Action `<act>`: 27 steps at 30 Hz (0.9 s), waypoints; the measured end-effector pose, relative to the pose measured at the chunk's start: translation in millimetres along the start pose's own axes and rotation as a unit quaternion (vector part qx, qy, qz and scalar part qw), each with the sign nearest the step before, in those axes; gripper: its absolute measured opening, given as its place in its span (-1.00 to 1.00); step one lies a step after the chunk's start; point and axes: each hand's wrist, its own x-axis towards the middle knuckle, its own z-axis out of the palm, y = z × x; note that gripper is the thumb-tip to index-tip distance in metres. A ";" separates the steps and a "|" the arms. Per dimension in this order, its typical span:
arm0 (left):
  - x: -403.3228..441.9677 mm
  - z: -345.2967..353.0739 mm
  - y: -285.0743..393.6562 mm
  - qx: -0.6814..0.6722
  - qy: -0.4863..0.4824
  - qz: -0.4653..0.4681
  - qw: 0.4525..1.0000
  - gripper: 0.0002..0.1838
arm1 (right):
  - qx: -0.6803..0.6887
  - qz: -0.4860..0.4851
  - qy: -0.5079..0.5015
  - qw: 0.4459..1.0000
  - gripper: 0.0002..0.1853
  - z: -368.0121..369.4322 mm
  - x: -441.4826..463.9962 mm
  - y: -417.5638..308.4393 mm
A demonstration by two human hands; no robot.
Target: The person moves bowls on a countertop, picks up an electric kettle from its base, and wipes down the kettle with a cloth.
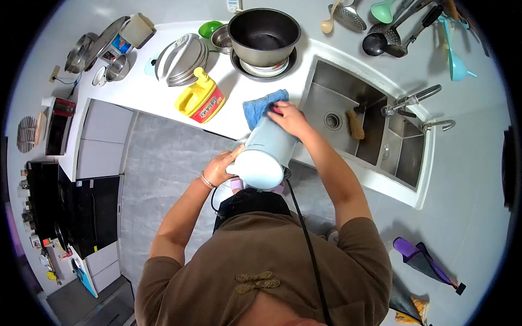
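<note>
A pale blue kettle [263, 152] is tilted over the counter's front edge, its white lid [260, 169] towards me and its base pointing at the sink side. My left hand [220, 167] is closed around the kettle's left side near the lid. Pressed to the base end is my right hand [291, 119], fingers curled over a small pink item [277, 110] that is mostly hidden. A blue cloth [258, 107] lies on the counter just beyond the base, close to my right fingertips. To the left stands a yellow bottle [200, 98] with a red label.
A double sink [331, 98] with a tap [416, 99] is at the right, a brown sponge-like piece [355, 125] inside. Behind are a large pot [264, 35] on stacked dishes and several lids [182, 61]. Ladles [375, 44] hang on the wall. A black cord [307, 233] crosses my body.
</note>
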 end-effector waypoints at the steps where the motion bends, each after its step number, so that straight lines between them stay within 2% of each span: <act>1: 0.5 -0.9 -1.9 -0.004 -0.017 -0.020 1.000 0.04 | -0.005 -0.049 -0.019 0.999 -0.59 3.7 -6.5 -9.9; 2: -0.1 -1.0 -3.0 -0.009 -0.035 -0.040 0.999 0.03 | -0.009 -0.097 -0.039 0.995 -0.59 7.8 -14.1 -19.9; 3: -0.5 -1.6 -4.4 -0.011 -0.036 -0.041 0.998 0.03 | 0.008 -0.105 -0.080 0.991 -0.58 6.2 -22.9 -38.8; 5: 3.5 -4.0 -8.4 0.002 -0.040 0.030 0.999 0.02 | 0.083 -0.120 -0.158 0.977 -0.56 -3.7 -36.0 -77.0; 6: 5.1 -5.5 -6.1 0.001 -0.040 0.028 0.999 0.02 | 0.071 -0.178 -0.182 0.964 -0.57 -5.4 -37.2 -80.1; 8: 7.6 -6.8 -0.3 -0.001 -0.059 0.011 0.998 -0.01 | 0.077 -0.074 -0.145 0.984 -0.56 -0.6 -31.9 -60.8; 10: 15.0 -8.4 6.5 0.000 -0.059 -0.001 0.998 -0.03 | -0.017 -0.062 -0.076 0.995 -0.54 3.5 -12.0 -15.0; 12: 21.8 -11.5 13.3 0.003 -0.058 -0.011 0.998 -0.04 | -0.004 0.012 0.007 1.000 -0.54 7.3 1.6 31.2; 15: 27.4 -13.0 16.8 -0.009 -0.055 -0.038 0.998 -0.06 | -0.075 0.048 -0.031 0.996 -0.52 5.9 19.3 52.7; 18: 28.1 -12.2 15.3 0.010 -0.063 -0.080 0.995 -0.07 | -0.020 0.077 -0.084 0.993 -0.51 7.7 24.2 45.4; 19: 27.4 -14.0 18.6 0.005 -0.059 -0.061 0.996 -0.08 | -0.022 0.074 -0.083 0.994 -0.51 4.0 22.3 30.3; 21: 26.8 -12.9 21.5 -0.002 -0.056 -0.044 0.997 -0.08 | -0.039 -0.033 -0.070 0.996 -0.52 -3.1 -3.4 -7.1; 22: 27.7 -10.6 22.3 0.001 -0.035 -0.006 0.999 -0.09 | -0.005 -0.019 -0.106 0.994 -0.56 -15.0 -14.0 -36.6; 23: 28.3 -8.2 23.1 0.004 -0.013 0.033 0.999 -0.09 | 0.020 -0.054 -0.136 0.989 -0.58 -18.2 -21.4 -47.4; 24: 28.5 -7.6 23.9 0.002 -0.011 0.033 0.999 -0.09 | 0.045 -0.091 -0.166 0.981 -0.59 -20.6 -27.2 -54.2; 27: 32.6 -12.3 26.7 0.064 -0.031 0.081 0.994 -0.10 | 0.079 -0.113 -0.146 0.980 -0.64 -28.9 -37.8 -58.3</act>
